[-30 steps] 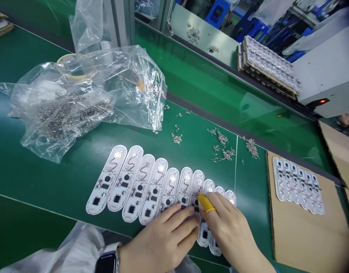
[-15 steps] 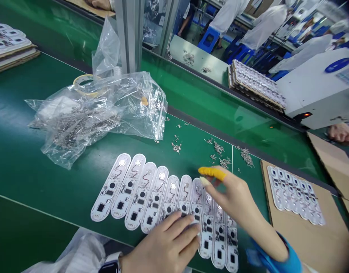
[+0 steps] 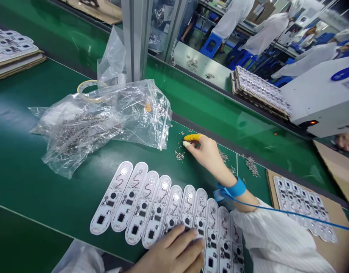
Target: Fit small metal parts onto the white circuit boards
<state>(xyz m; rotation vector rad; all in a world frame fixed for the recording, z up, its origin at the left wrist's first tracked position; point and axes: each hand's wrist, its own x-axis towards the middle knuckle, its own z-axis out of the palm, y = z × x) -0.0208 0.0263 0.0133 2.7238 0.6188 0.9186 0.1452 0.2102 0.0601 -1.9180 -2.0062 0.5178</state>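
Right hand (image 3: 207, 153) has been moved from above the boards (image 3: 173, 208) to the small parts (image 3: 179, 155) beyond; it is pinched nearly closed, whether on a part cannot be told. Left hand (image 3: 177, 253) is laid open on boards lined up to both its sides, probably so sliding is prevented. Boards: white, round-ended, dark chips (image 3: 135, 229), pale discs (image 3: 164, 185).

middle boards (image 3: 188, 210) partly behind the left hand (image 3: 176, 254) (itself cropped below)
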